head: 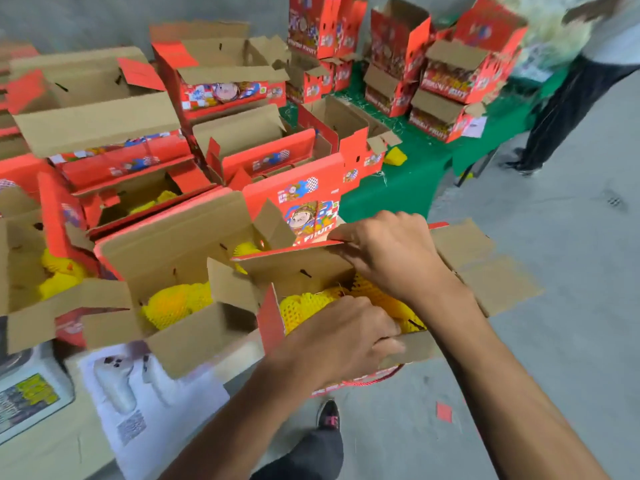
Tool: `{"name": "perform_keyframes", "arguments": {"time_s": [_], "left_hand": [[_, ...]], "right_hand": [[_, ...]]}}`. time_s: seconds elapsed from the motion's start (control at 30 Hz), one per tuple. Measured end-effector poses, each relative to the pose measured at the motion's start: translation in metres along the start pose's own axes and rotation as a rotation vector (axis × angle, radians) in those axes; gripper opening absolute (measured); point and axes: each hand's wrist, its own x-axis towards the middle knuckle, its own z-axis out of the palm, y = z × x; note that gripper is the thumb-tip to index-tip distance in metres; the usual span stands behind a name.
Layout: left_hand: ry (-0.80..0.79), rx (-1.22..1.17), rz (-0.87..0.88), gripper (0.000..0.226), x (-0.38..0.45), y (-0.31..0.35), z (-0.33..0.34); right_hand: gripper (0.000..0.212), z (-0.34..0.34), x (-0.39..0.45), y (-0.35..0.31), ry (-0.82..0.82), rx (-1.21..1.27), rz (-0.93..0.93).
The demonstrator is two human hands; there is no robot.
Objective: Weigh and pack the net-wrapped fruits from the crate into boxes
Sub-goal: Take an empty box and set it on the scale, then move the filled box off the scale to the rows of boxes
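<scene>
Landmark: the near box (pixel 304 271), an open red carton with brown flaps.

- Near box sits at the table's front edge, partly overhanging toward the floor (pixel 571 306). Inside: yellow net-wrapped fruits (pixel 311 303), packed close and filling the visible part of the bottom.
- Left hand (pixel 346 337) grips the near flap (pixel 419 344) of this box, fingers curled over its edge, thumb side toward the fruits.
- Right hand (pixel 394 251) grasps the far flap (pixel 294 252), fingers curled round its red edge; the forearm crosses over the box's right side.
- The right flap (pixel 485 268) lies splayed outward over the floor.
- Left of the near box, touching it: second box (pixel 166 271), flaps up, more netted fruit inside. Further left, a third open box (pixel 20 258) with fruit.
- Behind the near box: rows of open red cartons, tightly set, flaps overlapping; little free room between them.
- Far behind and to the right: green table (pixel 433 161) with stacked cartons and one loose yellow net (pixel 394 156) at its edge.
- Right of the near box: bare grey floor, wide open. Another person stands far right of it, by the green table.
- Below the near box: the person's shoe (pixel 329 415); white foam tray (pixel 145 393) to the lower left; scale not clearly told.
- Picture blurred in places.
</scene>
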Motion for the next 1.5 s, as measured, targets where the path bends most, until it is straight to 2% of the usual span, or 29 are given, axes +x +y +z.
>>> {"name": "perform_keyframes", "arguments": {"time_s": [0.1, 0.23, 0.43, 0.53, 0.7, 0.87, 1.03, 1.17, 1.27, 1.37, 1.43, 1.5], "left_hand": [[-0.007, -0.032, -0.018, 0.045, 0.060, -0.015, 0.003], [-0.058, -0.065, -0.016, 0.040, 0.126, -0.035, 0.004], [-0.169, -0.029, -0.145, 0.031, 0.197, -0.077, 0.008], [-0.144, -0.074, -0.238, 0.037, 0.220, -0.102, 0.013], [-0.099, -0.042, -0.395, 0.033, 0.228, -0.137, 0.035], [-0.040, -0.212, -0.586, 0.040, 0.222, -0.160, 0.032], [-0.047, -0.222, -0.801, 0.036, 0.206, -0.171, 0.028], [0.010, -0.322, -0.860, 0.033, 0.192, -0.181, 0.019], [0.020, -0.388, -0.884, 0.027, 0.195, -0.181, 0.021], [0.109, -0.460, -0.907, 0.010, 0.204, -0.181, 0.012], [0.295, -0.425, -0.886, 0.014, 0.211, -0.184, -0.001], [0.571, -0.417, -0.831, 0.012, 0.218, -0.186, -0.021]], "right_hand": [[0.037, 0.009, 0.029, 0.046, -0.089, -0.021, 0.022], [0.035, 0.026, 0.065, 0.106, -0.093, -0.022, 0.057], [0.033, 0.072, 0.125, 0.161, -0.146, 0.012, 0.074], [0.033, 0.099, 0.158, 0.174, -0.157, 0.085, 0.027], [0.038, 0.140, 0.201, 0.179, -0.228, 0.139, -0.105], [0.033, 0.164, 0.234, 0.165, -0.245, 0.252, -0.243], [0.031, 0.182, 0.256, 0.133, -0.278, 0.343, -0.342], [0.035, 0.193, 0.267, 0.113, -0.307, 0.352, -0.396], [0.026, 0.191, 0.278, 0.117, -0.298, 0.482, -0.441], [0.020, 0.186, 0.287, 0.124, -0.336, 0.697, -0.427], [0.025, 0.183, 0.299, 0.126, -0.321, 0.799, -0.391], [0.030, 0.182, 0.317, 0.125, -0.228, 0.798, -0.376]]}}
